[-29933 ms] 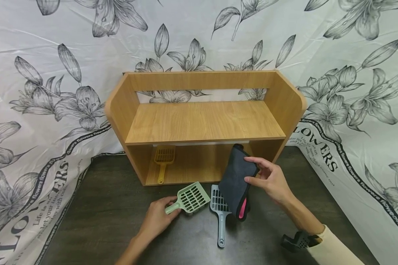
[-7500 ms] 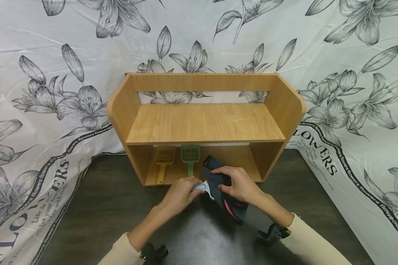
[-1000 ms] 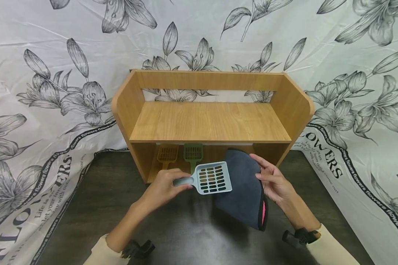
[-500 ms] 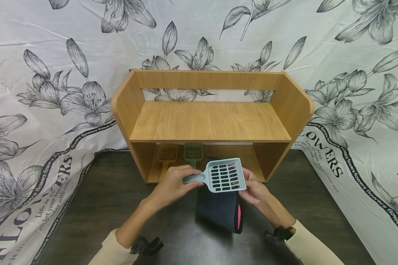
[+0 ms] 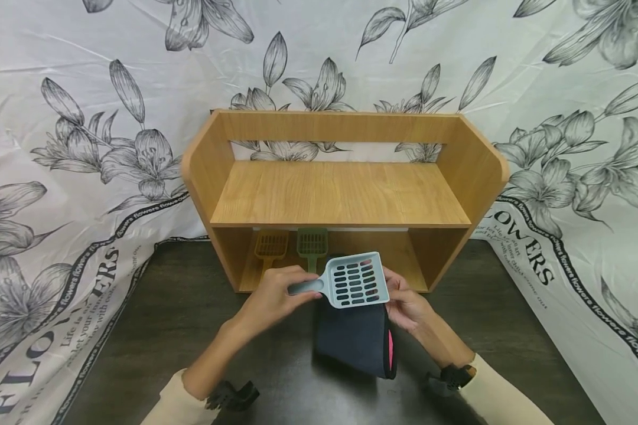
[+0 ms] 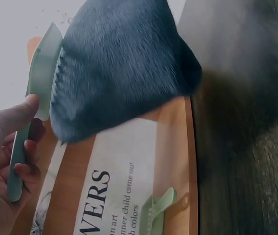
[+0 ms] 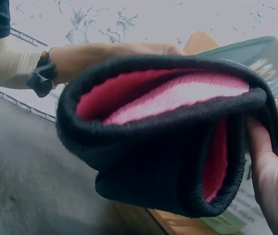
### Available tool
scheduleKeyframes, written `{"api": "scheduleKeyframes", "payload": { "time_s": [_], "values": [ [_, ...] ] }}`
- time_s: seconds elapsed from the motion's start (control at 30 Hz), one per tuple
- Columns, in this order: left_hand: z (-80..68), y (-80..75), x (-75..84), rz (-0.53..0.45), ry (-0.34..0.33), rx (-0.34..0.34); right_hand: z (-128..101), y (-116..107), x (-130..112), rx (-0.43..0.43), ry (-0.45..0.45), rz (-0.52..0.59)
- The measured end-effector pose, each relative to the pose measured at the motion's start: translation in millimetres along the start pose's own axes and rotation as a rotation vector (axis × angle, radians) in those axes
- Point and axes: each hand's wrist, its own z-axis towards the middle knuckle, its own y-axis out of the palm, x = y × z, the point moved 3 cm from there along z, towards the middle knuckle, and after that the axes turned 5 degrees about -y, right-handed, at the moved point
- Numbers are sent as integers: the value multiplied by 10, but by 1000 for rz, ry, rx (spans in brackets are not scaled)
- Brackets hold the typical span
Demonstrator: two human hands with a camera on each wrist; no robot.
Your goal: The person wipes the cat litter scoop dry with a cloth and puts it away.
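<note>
1. Far left and all round, a white floral cloth drapes the wall and spills onto the dark table.
2. The wooden shelf unit stands at the back of the table. In its lower compartment, towards the left, lie a yellow scoop and a green scoop, side by side.
3. The left hand has its fingers curled round the handle of the pale blue scoop, thumb on top, holding it in the air just in front of the shelf's lower opening.
4. Directly beneath the scoop's slotted head hangs the dark cloth, pink on the inside, pressed against the scoop's underside.
5. The right hand grips the cloth at its folded edge; the wrist view shows fingers wrapped round the dark rim.
6. The pale blue scoop and both hands block the middle of the lower compartment; the handles of the yellow and green scoops are partly hidden behind the left hand. The right hand's fingertips disappear under the scoop's head.
</note>
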Motion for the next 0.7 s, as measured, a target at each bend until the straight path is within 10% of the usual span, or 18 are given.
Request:
{"api": "scheduleKeyframes", "payload": {
  "time_s": [0.37, 0.7],
  "values": [
    [-103, -92, -129, 46, -36, 18, -153, 163, -447, 15, 8, -67],
    [-186, -163, -243, 171, -75, 64, -284, 398, -633, 103, -93, -395]
  ]
}}
